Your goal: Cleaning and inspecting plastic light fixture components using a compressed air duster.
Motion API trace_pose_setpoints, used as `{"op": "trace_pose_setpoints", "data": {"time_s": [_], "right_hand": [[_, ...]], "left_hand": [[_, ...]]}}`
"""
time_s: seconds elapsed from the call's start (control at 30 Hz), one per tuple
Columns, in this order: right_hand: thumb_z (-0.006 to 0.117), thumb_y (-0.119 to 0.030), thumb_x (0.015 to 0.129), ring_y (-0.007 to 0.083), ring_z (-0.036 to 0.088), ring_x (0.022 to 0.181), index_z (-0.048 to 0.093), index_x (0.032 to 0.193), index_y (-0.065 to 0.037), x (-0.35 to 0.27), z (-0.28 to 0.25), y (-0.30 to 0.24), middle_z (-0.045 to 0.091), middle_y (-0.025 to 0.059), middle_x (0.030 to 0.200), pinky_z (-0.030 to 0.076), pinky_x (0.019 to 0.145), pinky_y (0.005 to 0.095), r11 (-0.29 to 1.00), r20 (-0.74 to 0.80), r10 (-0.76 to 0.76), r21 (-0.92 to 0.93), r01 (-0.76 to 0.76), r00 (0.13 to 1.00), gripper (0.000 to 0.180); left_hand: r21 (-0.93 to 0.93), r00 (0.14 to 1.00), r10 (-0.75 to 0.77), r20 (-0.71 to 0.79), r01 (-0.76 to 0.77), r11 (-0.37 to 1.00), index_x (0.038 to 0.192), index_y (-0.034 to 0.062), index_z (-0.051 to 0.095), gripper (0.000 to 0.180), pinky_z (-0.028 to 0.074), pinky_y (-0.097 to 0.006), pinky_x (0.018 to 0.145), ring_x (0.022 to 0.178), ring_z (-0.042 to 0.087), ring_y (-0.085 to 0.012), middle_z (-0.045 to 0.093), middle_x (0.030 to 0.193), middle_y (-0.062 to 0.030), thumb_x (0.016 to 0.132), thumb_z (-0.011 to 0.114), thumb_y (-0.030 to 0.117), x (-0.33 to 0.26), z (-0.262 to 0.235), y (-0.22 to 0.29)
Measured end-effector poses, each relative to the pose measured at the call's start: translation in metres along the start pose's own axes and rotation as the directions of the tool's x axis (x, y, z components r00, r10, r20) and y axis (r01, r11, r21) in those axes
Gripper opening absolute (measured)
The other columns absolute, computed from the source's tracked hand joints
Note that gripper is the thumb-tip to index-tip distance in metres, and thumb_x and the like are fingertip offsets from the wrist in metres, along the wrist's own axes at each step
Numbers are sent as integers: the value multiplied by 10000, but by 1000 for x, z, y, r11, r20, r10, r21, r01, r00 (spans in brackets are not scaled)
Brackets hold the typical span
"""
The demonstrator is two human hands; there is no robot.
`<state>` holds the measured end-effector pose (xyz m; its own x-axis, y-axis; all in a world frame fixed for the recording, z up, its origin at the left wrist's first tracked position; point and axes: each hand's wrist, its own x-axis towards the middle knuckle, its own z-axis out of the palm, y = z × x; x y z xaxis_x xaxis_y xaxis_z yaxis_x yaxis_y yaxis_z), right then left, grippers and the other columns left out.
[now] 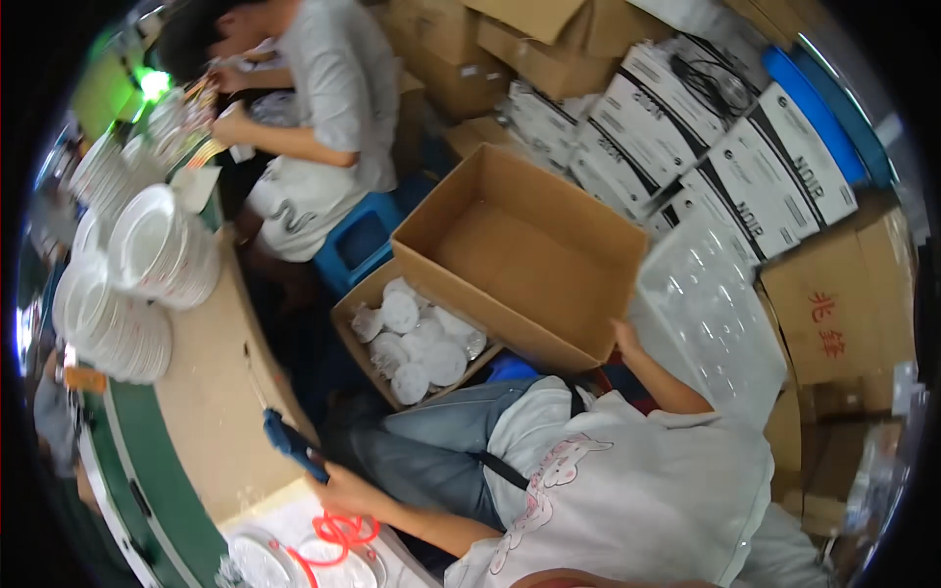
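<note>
Two hands in view. Our left hand [345, 490] was closed around a blue tool [292, 441] above the table [211, 402], by its near edge, red coiled hose [338, 534] just beside. Our right hand [625, 338] touched a large cardboard box [520, 245] at one corner; we couldn't tell if it gripped. Stacks of white round items [172, 260] stood toward the table's far edge.

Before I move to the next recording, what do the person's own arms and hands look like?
The left hand and right hand are ungloved. A white cloth T-shirt with short sleeves and a pink cartoon print on its front leaves both forearms bare. Blur hides finer details.
</note>
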<state>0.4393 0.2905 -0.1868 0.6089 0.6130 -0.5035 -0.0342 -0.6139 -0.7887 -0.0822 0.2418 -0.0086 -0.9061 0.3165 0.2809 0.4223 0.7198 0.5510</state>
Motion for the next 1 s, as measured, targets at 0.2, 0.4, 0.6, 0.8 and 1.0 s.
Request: {"op": "trace_pose_setpoints", "data": {"time_s": [0.2,0.4,0.6,0.8,1.0], "right_hand": [[540,-290,760,287,598,832,557,1012,57,1,36,-7,598,182,959,484,682,395,988,-44,153,37,-151,987,429],[519,-238,774,299,613,782,539,995,59,9,83,-32,602,174,906,521,613,396,945,-27,225,251,-211,974,371],[505,-224,780,305,618,752,518,1030,28,89,85,-47,596,184,927,534,575,433,899,-27,214,397,-185,977,355],[473,-254,790,351,584,837,441,1097,28,177,59,-92,546,214,1005,522,630,468,948,19,191,254,-190,981,418],[456,-239,764,322,593,783,486,1056,59,193,51,-68,563,206,940,534,587,414,995,-116,73,69,-66,990,419]], "left_hand": [[79,999,7,-46,-3,997,868,59,650,426,398,-370,486,560,572,-286,627,678,-115,787,553,466,-3,0,12],[180,998,0,-62,11,984,865,60,654,429,377,-357,463,529,556,-263,625,663,-108,779,562,470,-1,1,7],[255,990,59,-128,-25,966,815,54,657,410,350,-362,438,495,535,-262,608,615,-109,776,582,455,-2,7,14],[258,978,140,-154,-97,961,779,18,651,375,303,-295,375,428,501,-167,596,571,-79,783,612,392,0,8,12],[390,965,177,-196,-89,916,766,27,647,362,288,-295,361,400,495,-166,586,545,-66,785,611,387,-1,10,3]]}}
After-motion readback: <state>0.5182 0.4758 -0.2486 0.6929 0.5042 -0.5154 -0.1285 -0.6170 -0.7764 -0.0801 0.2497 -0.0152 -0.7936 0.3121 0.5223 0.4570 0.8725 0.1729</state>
